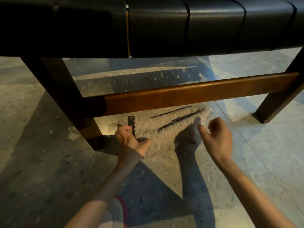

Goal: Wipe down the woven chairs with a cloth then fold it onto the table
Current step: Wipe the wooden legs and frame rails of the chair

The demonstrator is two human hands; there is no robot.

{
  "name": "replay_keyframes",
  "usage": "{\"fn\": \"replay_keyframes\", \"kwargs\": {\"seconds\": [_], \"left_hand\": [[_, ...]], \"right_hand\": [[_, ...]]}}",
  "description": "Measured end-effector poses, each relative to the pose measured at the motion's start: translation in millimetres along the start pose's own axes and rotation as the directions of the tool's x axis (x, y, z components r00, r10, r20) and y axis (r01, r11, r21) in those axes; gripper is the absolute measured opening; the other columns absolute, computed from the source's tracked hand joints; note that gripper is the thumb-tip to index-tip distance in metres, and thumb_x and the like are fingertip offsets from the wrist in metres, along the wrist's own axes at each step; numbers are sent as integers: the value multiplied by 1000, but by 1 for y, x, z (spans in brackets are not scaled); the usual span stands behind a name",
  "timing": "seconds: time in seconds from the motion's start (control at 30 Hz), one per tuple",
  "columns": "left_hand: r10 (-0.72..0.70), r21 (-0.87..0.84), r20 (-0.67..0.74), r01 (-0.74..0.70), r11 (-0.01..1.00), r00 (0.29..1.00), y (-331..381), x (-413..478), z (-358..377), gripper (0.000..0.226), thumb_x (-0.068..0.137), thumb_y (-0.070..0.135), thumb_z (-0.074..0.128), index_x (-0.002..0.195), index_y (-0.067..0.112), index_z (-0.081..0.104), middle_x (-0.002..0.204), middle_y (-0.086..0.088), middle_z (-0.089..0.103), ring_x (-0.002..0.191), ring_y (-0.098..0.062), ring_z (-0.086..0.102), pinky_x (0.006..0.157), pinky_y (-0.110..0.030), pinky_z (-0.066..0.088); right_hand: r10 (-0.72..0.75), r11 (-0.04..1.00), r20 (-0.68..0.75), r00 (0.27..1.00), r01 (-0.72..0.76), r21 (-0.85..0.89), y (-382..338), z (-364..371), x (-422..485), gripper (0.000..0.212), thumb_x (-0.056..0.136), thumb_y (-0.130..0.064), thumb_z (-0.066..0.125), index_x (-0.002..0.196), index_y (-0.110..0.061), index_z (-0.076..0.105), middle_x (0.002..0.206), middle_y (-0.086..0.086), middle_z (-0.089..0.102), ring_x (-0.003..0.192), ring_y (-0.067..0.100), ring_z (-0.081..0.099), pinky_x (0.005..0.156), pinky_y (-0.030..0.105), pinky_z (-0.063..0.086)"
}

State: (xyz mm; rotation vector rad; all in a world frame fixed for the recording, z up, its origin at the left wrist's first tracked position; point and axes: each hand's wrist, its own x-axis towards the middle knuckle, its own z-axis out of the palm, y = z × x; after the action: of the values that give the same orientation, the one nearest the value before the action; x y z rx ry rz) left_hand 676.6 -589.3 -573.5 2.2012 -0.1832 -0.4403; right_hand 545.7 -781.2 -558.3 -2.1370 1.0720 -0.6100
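Note:
A beige cloth [158, 130] with dark stripes lies spread low over the floor, just in front of the chair's brown wooden stretcher [189, 96]. Above it, the chair's seat of wide black woven straps [181, 25] fills the top of the view. My left hand [130, 139] grips the cloth's left edge beside a dark zigzag border, fingers curled round it. My right hand [215, 135] hovers at the cloth's right edge with loosely curled fingers. The index fingertip is at the blurred cloth corner, and whether it pinches the corner is unclear.
The chair's dark legs stand at the left [69, 102] and right [278, 102] on a speckled stone floor [246, 162]. My arms cast shadows across the floor and cloth. A striped, pink-edged piece of clothing or footwear [116, 211] shows at the bottom.

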Motion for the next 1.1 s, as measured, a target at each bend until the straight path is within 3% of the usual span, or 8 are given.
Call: {"fn": "replay_keyframes", "kwargs": {"seconds": [0.17,0.37,0.5,0.6,0.7,0.8,0.9,1.1], "left_hand": [[442,502,48,-404,765,896,5,11,7,46,91,35,56,134,21,47,130,-5,36,118,-19,28,95,-30,32],[516,694,232,-512,507,825,16,32,21,55,95,22,52,145,27,29,138,5,42,121,-19,34,99,-36,27],[549,614,259,-574,542,795,20,27,13,36,93,13,54,128,23,51,125,3,46,113,-18,43,92,-33,41],[608,518,183,-602,608,772,27,8,-2,32,87,7,63,117,18,61,112,-2,50,95,-20,56,69,-35,55],[662,418,33,-612,671,748,35,-9,-18,18,85,10,68,103,13,69,99,-5,57,74,-22,62,53,-26,49],[699,374,-77,-629,681,711,46,-18,-31,15,84,12,70,99,12,71,95,-4,60,71,-15,62,59,-17,42],[748,334,-136,-681,652,649,56,-19,-41,14,85,13,67,99,12,72,95,-3,58,66,-1,44,63,-7,36],[776,447,-237,-643,621,584,57,-15,-59,16,86,22,65,98,19,74,93,-9,50,76,-9,48,59,-21,46]], "right_hand": [[-352,848,305,885,440,-296,-11,4,23,16,94,-24,55,105,-20,66,112,1,60,98,19,52,69,28,45],[-315,719,531,786,563,-408,-21,19,55,33,101,-32,39,130,-23,50,113,6,59,104,22,49,87,34,40],[-260,632,684,681,656,-413,-19,20,60,33,95,-35,50,128,-32,51,125,-4,58,113,18,52,98,36,35],[-295,654,684,667,663,-364,-16,11,53,29,96,-39,49,124,-40,51,107,-9,65,98,11,57,92,33,32],[-308,723,697,648,635,-271,-16,3,39,31,94,-46,48,122,-37,57,106,-8,66,96,10,59,91,35,42],[-300,944,698,650,309,117,-30,-4,24,45,85,-58,47,120,-33,60,93,-1,71,80,12,66,75,31,54],[-381,909,675,632,391,147,-41,-8,17,49,80,-58,55,121,-33,57,59,-1,60,50,9,53,52,24,44],[-362,922,482,798,384,58,-62,-22,13,18,95,-27,51,112,-24,53,75,-8,68,61,-8,62,60,7,48]]}}
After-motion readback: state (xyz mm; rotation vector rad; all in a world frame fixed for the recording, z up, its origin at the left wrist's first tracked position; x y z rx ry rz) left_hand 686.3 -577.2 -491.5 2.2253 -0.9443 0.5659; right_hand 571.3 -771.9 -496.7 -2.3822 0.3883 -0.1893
